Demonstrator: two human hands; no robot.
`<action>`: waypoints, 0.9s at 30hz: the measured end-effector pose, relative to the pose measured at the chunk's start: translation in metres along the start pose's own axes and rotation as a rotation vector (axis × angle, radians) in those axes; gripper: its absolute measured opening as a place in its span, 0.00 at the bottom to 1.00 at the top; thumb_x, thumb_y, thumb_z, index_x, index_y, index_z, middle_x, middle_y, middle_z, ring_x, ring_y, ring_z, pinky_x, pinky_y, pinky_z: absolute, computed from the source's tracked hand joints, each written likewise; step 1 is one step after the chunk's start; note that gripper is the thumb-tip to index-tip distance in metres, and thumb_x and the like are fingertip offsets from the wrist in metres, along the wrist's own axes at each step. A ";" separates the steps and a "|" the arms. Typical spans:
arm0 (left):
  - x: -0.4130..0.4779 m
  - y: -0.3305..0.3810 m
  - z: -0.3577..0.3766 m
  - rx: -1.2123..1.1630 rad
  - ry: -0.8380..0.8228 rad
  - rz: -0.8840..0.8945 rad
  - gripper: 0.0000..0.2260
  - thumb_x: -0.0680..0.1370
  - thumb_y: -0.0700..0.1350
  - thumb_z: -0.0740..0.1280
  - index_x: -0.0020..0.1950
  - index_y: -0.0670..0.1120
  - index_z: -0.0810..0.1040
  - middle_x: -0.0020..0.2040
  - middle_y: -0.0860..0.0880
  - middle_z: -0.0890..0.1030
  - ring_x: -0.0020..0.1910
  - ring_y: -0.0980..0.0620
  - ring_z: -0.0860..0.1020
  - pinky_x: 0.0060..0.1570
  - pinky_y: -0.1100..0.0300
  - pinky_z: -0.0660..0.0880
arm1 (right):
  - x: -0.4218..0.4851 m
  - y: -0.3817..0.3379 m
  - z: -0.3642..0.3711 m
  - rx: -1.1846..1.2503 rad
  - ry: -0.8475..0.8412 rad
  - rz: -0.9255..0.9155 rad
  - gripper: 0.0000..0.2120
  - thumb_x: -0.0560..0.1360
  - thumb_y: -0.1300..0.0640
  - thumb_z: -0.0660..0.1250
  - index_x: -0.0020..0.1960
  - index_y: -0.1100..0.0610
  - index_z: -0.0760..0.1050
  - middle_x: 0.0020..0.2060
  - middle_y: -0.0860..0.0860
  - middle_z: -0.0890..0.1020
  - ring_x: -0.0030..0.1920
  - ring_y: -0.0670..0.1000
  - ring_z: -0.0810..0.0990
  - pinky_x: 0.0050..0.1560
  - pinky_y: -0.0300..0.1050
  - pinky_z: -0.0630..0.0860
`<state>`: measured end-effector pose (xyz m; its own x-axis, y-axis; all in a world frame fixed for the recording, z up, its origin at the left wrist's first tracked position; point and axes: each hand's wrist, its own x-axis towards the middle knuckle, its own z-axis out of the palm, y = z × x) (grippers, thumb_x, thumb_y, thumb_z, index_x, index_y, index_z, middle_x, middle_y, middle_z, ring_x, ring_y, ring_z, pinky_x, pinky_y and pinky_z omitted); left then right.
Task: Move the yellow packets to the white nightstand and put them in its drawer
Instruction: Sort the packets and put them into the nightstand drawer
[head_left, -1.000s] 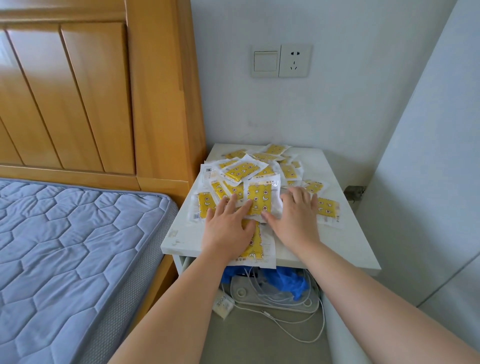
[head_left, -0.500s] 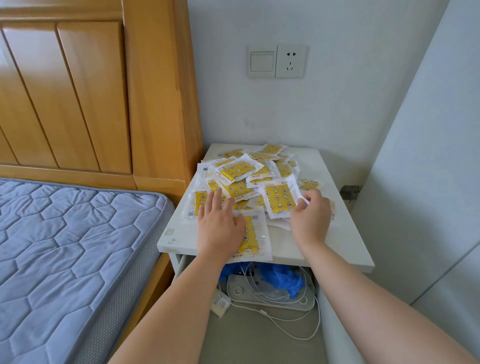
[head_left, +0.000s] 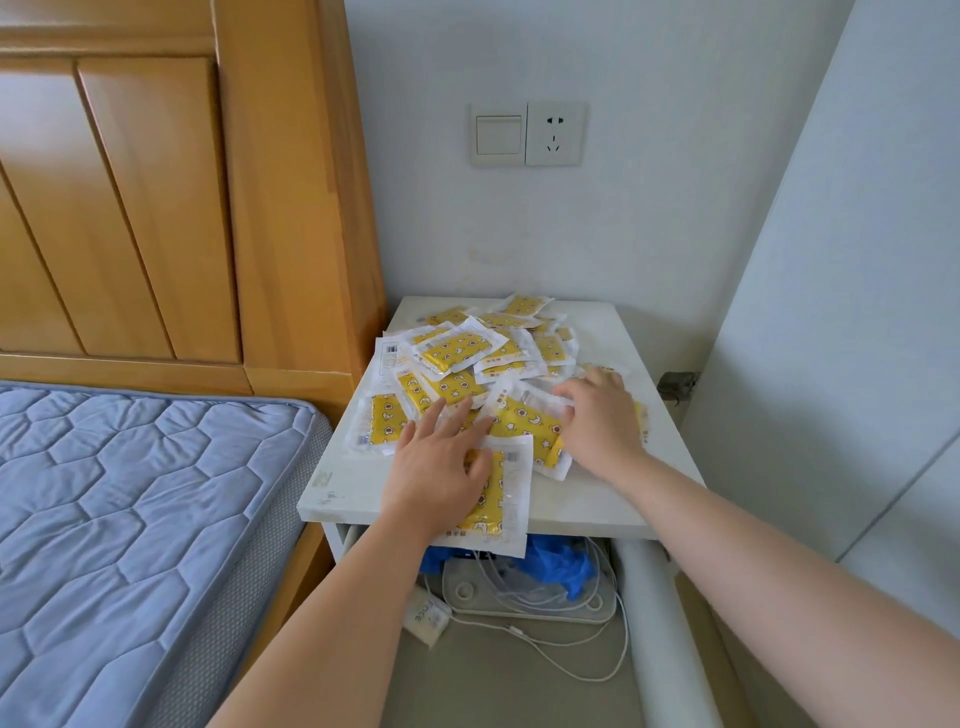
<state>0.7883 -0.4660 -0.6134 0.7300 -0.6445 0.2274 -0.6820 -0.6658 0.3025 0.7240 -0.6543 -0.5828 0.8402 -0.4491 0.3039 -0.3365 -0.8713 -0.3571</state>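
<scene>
Many yellow packets (head_left: 457, 348) on white nightstand (head_left: 613, 499), left hand (head_left: 436, 467) pressing, right hand (head_left: 597, 415) touching.

The left hand (head_left: 436, 465) lies flat over the front packet (head_left: 511, 493), hiding most of its yellow face where it overhangs the tabletop's (head_left: 597, 506) front edge. The right hand (head_left: 602, 423) is blurred. Whether its fingers pinch the packet beneath cannot be told, and it covers a second packet (head_left: 643, 415) near the right edge, all but a yellow sliver. Lower packets in the pile (head_left: 457, 348) are buried, and the print is too small to read. The front edge hides the back part of the blue bundle (head_left: 563, 564).
</scene>
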 end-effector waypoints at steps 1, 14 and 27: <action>0.000 0.000 0.000 -0.003 0.007 -0.002 0.21 0.81 0.57 0.50 0.75 0.62 0.60 0.78 0.59 0.53 0.77 0.54 0.45 0.76 0.50 0.42 | 0.007 0.000 -0.005 -0.001 -0.090 -0.022 0.14 0.77 0.56 0.63 0.61 0.57 0.75 0.57 0.53 0.75 0.61 0.55 0.70 0.57 0.46 0.68; -0.001 0.003 0.000 -0.012 0.050 -0.007 0.21 0.80 0.56 0.53 0.73 0.60 0.65 0.78 0.56 0.54 0.77 0.53 0.47 0.75 0.51 0.43 | 0.047 -0.038 -0.029 -0.333 -0.499 0.035 0.33 0.65 0.40 0.75 0.60 0.58 0.69 0.57 0.54 0.76 0.59 0.57 0.73 0.52 0.48 0.69; -0.001 0.002 -0.001 -0.050 0.059 -0.032 0.28 0.79 0.55 0.57 0.78 0.54 0.55 0.78 0.53 0.55 0.77 0.52 0.49 0.76 0.50 0.48 | 0.056 -0.019 -0.065 0.366 -0.433 0.366 0.25 0.70 0.56 0.75 0.64 0.63 0.71 0.56 0.56 0.79 0.55 0.56 0.78 0.55 0.46 0.73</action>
<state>0.7864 -0.4666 -0.6120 0.7541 -0.5986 0.2704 -0.6560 -0.6654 0.3564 0.7495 -0.6757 -0.5017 0.8197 -0.5163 -0.2480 -0.5303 -0.5205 -0.6692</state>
